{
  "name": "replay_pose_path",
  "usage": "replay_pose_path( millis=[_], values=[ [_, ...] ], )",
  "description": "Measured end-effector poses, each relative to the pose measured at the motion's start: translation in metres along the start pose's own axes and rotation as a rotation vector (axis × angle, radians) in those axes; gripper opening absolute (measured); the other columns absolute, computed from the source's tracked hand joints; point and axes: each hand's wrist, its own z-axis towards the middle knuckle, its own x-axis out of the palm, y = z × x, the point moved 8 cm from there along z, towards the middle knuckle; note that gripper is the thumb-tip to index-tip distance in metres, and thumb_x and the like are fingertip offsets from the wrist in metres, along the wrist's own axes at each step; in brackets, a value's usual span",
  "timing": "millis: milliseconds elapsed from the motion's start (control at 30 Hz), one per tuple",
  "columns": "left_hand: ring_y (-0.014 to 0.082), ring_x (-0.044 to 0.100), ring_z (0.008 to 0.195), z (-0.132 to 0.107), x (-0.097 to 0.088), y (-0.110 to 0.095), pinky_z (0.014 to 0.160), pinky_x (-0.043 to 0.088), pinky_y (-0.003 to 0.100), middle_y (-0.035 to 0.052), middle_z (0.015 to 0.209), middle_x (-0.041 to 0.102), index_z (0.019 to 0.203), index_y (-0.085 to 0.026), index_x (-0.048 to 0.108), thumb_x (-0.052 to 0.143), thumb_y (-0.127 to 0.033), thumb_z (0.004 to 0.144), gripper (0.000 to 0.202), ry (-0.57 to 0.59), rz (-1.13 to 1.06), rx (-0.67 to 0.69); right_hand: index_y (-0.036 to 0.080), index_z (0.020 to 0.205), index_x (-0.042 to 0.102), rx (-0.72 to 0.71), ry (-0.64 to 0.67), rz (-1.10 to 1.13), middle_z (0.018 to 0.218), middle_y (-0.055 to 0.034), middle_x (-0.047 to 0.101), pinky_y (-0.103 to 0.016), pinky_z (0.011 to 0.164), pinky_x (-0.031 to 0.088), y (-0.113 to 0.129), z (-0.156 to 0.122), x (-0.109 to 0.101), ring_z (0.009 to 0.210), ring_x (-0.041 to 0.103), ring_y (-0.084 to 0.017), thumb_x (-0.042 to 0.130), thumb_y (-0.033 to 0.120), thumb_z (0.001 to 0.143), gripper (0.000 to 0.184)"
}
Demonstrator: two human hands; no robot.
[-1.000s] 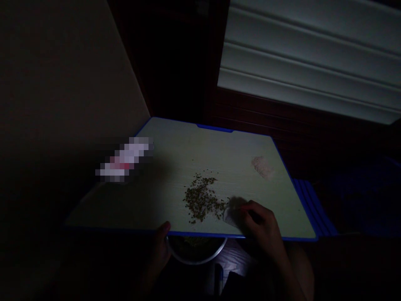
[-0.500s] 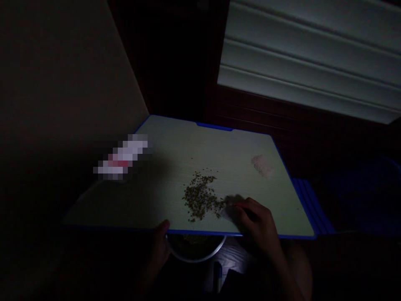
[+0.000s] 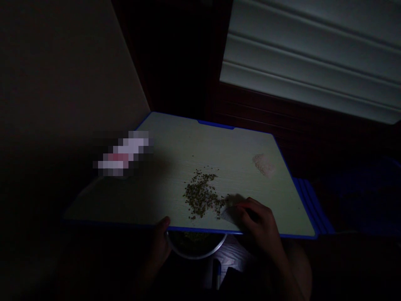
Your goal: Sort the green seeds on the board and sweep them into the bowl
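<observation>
In the dim light, a pale tabletop (image 3: 225,146) with a blue rim spreads before me. Dark, small seeds or grains (image 3: 202,194) lie scattered over its near middle. My right hand (image 3: 261,219) rests at their right side, its thumb and forefinger pinched together near the surface. Whatever is between those fingers is too dark to make out. At the near edge, my left hand (image 3: 161,240) has its thumb over the blue rim, the other fingers hidden below. Beside it, a metal bowl (image 3: 200,256) sits under the edge with dark greenish stuff inside.
A small pale pinkish heap (image 3: 263,164) lies on the tabletop's right side. At left is a blurred-out white and red item (image 3: 125,152). A wall (image 3: 62,62) borders the left, and white slatted panels (image 3: 307,54) stand behind. Something blue (image 3: 369,192) is at far right.
The view has shifted very slightly. Both hands keep nearly the same places, and the scattered grains look much the same.
</observation>
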Motion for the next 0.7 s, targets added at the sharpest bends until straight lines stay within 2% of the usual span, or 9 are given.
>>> replay_pose_path(
  millis=[200,367,533,700],
  values=[
    [0.043,0.058,0.119,-0.0016,0.0005,-0.0004,0.095,0.058,0.047,0.0054,0.057,0.063,0.064,-0.021,0.062,0.077,-0.03,0.038,0.032,0.024,0.0,-0.005,0.024,0.093,0.076,-0.025,0.057,0.007,0.082,-0.0026,0.071,-0.026,0.066,0.049,0.0032,-0.0006,0.0056,0.073,0.065,-0.017,0.061,0.03,0.092,0.017],
    [0.0403,0.058,0.12,0.0024,-0.0013,0.0018,0.096,0.057,0.045,0.0074,0.076,0.072,0.072,-0.019,0.063,0.077,-0.03,0.042,0.035,0.025,-0.019,0.004,0.022,0.088,0.076,-0.041,0.073,0.005,0.079,-0.0025,0.071,-0.025,0.066,0.049,0.0061,-0.0011,0.005,0.073,0.066,-0.017,0.061,0.026,0.091,0.016],
    [0.0388,0.06,0.119,0.0,-0.0005,0.0006,0.097,0.057,0.046,0.0055,0.07,0.07,0.072,-0.022,0.059,0.074,-0.026,0.043,0.033,0.004,-0.035,-0.007,0.02,0.088,0.074,-0.042,0.038,-0.006,0.078,-0.0028,0.069,-0.025,0.064,0.047,0.0044,-0.0003,0.004,0.071,0.064,-0.016,0.061,0.025,0.092,0.015],
    [0.0387,0.057,0.124,-0.0025,0.0012,-0.0005,0.098,0.056,0.044,0.007,0.077,0.072,0.075,-0.021,0.06,0.076,-0.027,0.038,0.041,-0.002,-0.036,-0.004,0.021,0.091,0.073,-0.049,0.018,-0.003,0.079,-0.0027,0.067,-0.025,0.064,0.046,0.0049,-0.0005,0.004,0.072,0.063,-0.016,0.061,0.027,0.094,0.014]
  ],
)
